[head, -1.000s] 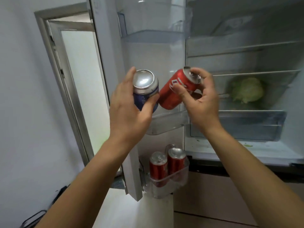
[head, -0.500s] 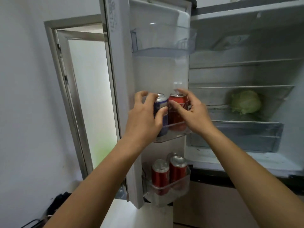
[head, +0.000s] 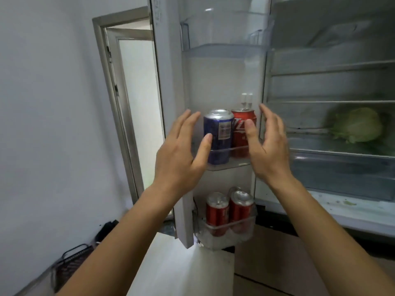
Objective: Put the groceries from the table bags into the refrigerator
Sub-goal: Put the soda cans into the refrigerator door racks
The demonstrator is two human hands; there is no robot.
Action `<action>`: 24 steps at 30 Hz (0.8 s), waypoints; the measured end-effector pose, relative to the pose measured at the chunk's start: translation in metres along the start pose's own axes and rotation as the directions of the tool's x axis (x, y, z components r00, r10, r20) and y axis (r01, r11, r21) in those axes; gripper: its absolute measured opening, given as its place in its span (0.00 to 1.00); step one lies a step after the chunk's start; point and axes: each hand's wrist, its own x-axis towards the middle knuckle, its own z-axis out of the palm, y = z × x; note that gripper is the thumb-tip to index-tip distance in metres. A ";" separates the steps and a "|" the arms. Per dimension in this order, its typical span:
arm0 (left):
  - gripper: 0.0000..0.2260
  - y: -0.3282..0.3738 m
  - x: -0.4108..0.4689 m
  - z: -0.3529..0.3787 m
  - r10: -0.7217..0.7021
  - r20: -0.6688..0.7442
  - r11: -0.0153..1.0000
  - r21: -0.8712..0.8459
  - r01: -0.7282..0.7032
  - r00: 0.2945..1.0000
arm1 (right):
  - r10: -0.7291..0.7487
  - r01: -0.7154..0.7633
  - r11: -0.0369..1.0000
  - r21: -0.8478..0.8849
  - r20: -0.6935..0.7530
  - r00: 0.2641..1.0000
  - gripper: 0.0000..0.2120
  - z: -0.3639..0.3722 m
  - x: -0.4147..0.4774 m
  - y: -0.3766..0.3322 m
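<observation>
A blue can (head: 219, 133) and a red can (head: 240, 129) stand upright side by side in the middle door shelf (head: 235, 163) of the open refrigerator. My left hand (head: 181, 154) is open just left of the blue can, fingers spread, holding nothing. My right hand (head: 269, 146) is open just right of the red can, its thumb in front of the can. The lower door shelf (head: 226, 240) holds three more red cans (head: 217, 212).
The top door shelf (head: 224, 45) is empty. A cabbage (head: 359, 124) lies on a glass shelf inside the fridge, above a clear drawer (head: 346, 174). A doorway (head: 136, 107) is left of the fridge door. A dark wire basket (head: 70, 261) sits at bottom left.
Both hands set the blue and red cans down in the middle door shelf, then let go and drew back, fingers spread.
</observation>
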 end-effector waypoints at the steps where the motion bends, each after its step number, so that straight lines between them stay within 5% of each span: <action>1: 0.24 -0.002 -0.010 -0.004 -0.002 -0.032 1.000 0.014 0.003 0.999 | -0.028 0.028 1.000 0.002 -0.074 0.997 0.27 0.004 -0.007 -0.002; 8: 0.25 -0.056 -0.123 -0.053 -0.200 -0.075 0.899 0.382 0.214 0.977 | -0.179 0.180 0.984 -0.010 -0.193 0.965 0.30 0.077 -0.107 -0.014; 15: 0.27 -0.111 -0.234 -0.182 -0.459 -0.127 0.581 0.706 0.405 0.879 | -0.326 0.304 0.944 0.128 0.219 0.920 0.31 0.169 -0.220 -0.097; 24: 0.28 -0.149 -0.364 -0.398 -0.622 -0.319 0.300 0.746 0.594 0.715 | -0.430 0.303 0.899 0.316 0.512 0.744 0.33 0.266 -0.352 -0.286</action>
